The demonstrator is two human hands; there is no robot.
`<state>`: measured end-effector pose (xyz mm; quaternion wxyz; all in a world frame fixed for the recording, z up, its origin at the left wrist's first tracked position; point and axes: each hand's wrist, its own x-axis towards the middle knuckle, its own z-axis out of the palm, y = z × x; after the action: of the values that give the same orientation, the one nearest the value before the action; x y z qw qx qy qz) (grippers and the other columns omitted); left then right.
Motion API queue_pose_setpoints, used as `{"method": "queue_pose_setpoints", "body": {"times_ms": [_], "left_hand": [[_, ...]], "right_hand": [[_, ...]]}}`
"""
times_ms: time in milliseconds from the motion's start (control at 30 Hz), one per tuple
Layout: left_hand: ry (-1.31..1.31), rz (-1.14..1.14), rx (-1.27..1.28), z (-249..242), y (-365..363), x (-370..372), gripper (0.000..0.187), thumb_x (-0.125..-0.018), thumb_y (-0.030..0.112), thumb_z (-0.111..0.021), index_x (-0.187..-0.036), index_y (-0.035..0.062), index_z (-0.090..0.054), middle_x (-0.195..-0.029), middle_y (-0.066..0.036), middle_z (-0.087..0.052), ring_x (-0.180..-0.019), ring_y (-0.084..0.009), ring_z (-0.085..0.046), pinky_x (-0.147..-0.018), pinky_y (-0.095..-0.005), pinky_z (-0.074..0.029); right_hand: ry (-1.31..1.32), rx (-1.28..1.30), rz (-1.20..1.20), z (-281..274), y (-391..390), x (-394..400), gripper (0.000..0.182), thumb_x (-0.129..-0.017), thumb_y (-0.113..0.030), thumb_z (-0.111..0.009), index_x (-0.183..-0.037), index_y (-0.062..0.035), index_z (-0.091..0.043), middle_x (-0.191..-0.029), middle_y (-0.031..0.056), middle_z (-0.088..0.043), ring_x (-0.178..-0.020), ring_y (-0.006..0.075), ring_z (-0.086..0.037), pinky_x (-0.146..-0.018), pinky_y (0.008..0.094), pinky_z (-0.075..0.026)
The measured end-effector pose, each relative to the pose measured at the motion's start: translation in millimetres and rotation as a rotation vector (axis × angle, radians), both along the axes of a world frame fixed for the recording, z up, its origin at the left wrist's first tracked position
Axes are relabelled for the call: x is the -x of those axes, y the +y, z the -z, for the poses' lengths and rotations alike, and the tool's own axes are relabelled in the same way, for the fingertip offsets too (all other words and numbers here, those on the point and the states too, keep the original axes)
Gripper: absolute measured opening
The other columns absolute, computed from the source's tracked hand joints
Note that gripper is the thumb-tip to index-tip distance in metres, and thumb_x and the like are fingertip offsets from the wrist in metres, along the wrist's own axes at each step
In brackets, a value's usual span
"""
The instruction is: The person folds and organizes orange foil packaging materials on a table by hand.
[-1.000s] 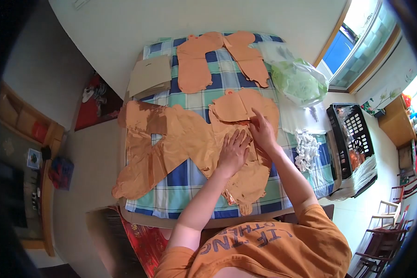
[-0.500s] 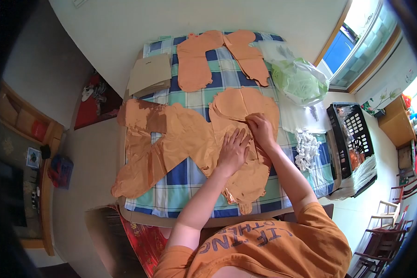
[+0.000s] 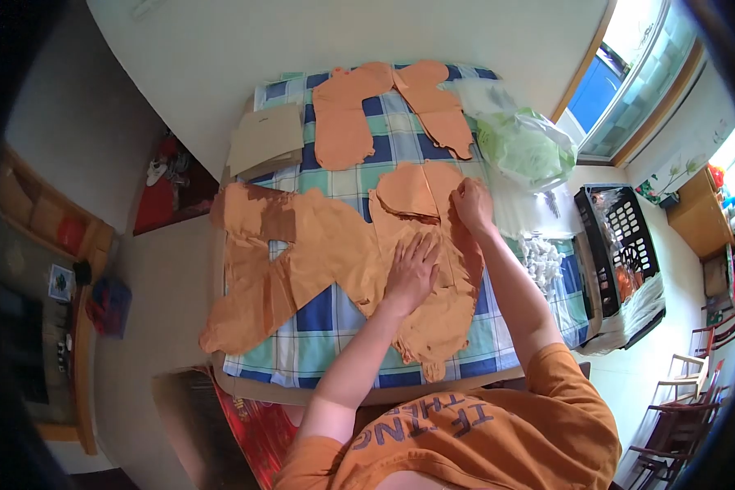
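Note:
Shiny orange-copper foil pieces lie flat over a plaid cloth on the table. My left hand rests palm down, fingers apart, on the foil piece in front of me. My right hand is further up, at the right edge of the same foil, with its fingers curled; whether it pinches the edge is too small to tell. Between and above the hands, a rounded foil layer lies with a dark gap along its lower edge. Two more foil shapes lie at the far side.
Flat cardboard sheets lie at the far left. At the right are a greenish plastic bag, clear plastic sheets and white crumpled strips. A black basket stands beyond the table's right edge.
My right hand has moved from the middle of the foil up and right to its edge. My left hand stays on the foil. The view has shifted slightly.

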<state>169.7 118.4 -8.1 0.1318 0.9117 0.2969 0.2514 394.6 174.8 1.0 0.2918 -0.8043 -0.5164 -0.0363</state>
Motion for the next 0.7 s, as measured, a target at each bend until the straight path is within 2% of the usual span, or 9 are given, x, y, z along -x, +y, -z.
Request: {"method": "queue_pose_setpoints", "body": {"times_ms": [133,233,333,433,533,567,667,700], "left_hand": [[-0.003,-0.005,-0.033,6.2,-0.6,-0.3,0.04,-0.094,0.024,-0.05,-0.13,0.0065,-0.05,-0.139,-0.014,-0.046,-0.133,-0.0319,-0.038,-0.111,-0.0516,-0.025],[0.002,-0.003,-0.024,3.0,-1.6,0.5,0.041,-0.094,0.024,-0.05,-0.131,0.0064,-0.05,-0.14,-0.014,-0.045,-0.133,-0.0318,-0.038,-0.111,-0.0517,-0.025],[0.008,0.008,-0.012,-0.4,-0.6,0.9,0.041,-0.094,0.023,-0.05,-0.131,0.0063,-0.049,-0.14,-0.014,-0.045,-0.133,-0.0316,-0.037,-0.111,-0.0516,-0.025],[0.001,0.007,0.011,-0.1,-0.4,1.6,0.041,-0.094,0.023,-0.05,-0.131,0.0062,-0.049,-0.14,-0.014,-0.045,-0.133,-0.0317,-0.037,-0.111,-0.0516,-0.025],[0.012,0.006,0.004,1.1,-1.7,1.7,0.041,-0.093,0.022,-0.05,-0.131,0.006,-0.049,-0.14,-0.014,-0.045,-0.133,-0.0319,-0.037,-0.111,-0.0517,-0.025],[0.017,0.004,-0.005,1.4,-1.4,1.5,0.04,-0.093,0.022,-0.05,-0.13,0.006,-0.049,-0.14,-0.014,-0.045,-0.133,-0.032,-0.037,-0.111,-0.0517,-0.025],[0.088,-0.009,-0.012,-3.9,-2.7,1.4,0.042,-0.094,0.025,-0.048,-0.132,0.0057,-0.05,-0.142,-0.013,-0.044,-0.135,-0.0296,-0.034,-0.112,-0.0509,-0.023],[0.053,-0.004,-0.009,-1.6,-2.5,1.1,0.041,-0.094,0.024,-0.049,-0.13,0.0058,-0.05,-0.141,-0.014,-0.045,-0.134,-0.0305,-0.036,-0.112,-0.0512,-0.024]], "right_hand": [[0.203,0.035,0.016,-11.9,2.3,6.5,0.024,-0.08,-0.027,-0.066,-0.089,-0.0056,-0.061,-0.093,0.0151,-0.064,-0.092,0.0347,-0.061,-0.078,0.0455,-0.047],[0.087,-0.16,0.179,6.9,5.4,-3.0,0.023,-0.08,-0.028,-0.066,-0.09,-0.0072,-0.061,-0.093,0.0133,-0.065,-0.091,0.034,-0.061,-0.079,0.0478,-0.045],[0.07,0.003,0.137,14.4,8.3,-16.2,0.025,-0.081,-0.029,-0.066,-0.096,-0.0089,-0.062,-0.09,0.0127,-0.065,-0.091,0.0341,-0.062,-0.081,0.0489,-0.045],[0.134,-0.015,0.1,12.2,14.3,-17.2,0.024,-0.082,-0.028,-0.065,-0.098,-0.0097,-0.065,-0.091,0.0125,-0.066,-0.088,0.0316,-0.063,-0.078,0.0433,-0.046],[0.534,0.062,-0.079,-4.5,18.7,-9.2,0.023,-0.086,-0.026,-0.062,-0.098,-0.0073,-0.067,-0.092,0.013,-0.067,-0.087,0.0286,-0.063,-0.077,0.0378,-0.047],[1.024,0.012,-0.224,-34.1,10.4,6.5,0.024,-0.088,-0.022,-0.058,-0.098,-0.0023,-0.067,-0.093,0.0143,-0.068,-0.09,0.0263,-0.063,-0.079,0.034,-0.047],[0.642,-0.225,-0.232,-31.5,-4.4,21.0,0.022,-0.091,-0.016,-0.056,-0.104,-0.0011,-0.066,-0.103,0.0101,-0.069,-0.096,0.0235,-0.063,-0.085,0.0355,-0.047],[0.265,-0.172,-0.217,-13.0,-10.2,14.9,0.028,-0.09,-0.011,-0.053,-0.114,-0.0015,-0.063,-0.116,0.0158,-0.064,-0.107,0.032,-0.059,-0.094,0.0383,-0.044]]}}
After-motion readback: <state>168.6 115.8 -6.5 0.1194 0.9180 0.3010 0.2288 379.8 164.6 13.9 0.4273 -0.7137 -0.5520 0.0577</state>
